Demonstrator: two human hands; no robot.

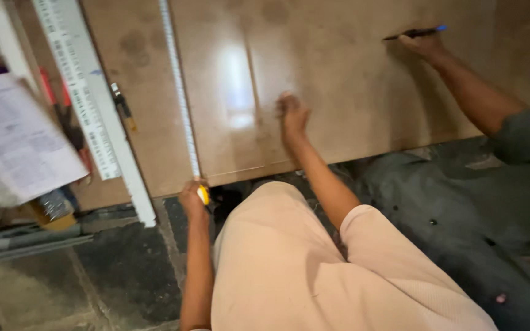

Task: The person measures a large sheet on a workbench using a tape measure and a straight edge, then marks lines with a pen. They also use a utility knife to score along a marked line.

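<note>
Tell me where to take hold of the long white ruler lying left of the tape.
Grip the white ruler near its bare lower end, coming from above and pinching across its narrow width. It lies flat and slanted, overhanging the board edge there; papers crowd its left side.

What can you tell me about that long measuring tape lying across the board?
The measuring tape is a narrow pale blade with fine markings, pulled out in a long, nearly straight line across the glossy brown board. It runs from beyond the top edge of the picture down to the board's near edge, lying flat along a seam between two panels. At its near end sits a small yellow case, gripped by the person's left hand. The markings are too blurred to make out.
</note>
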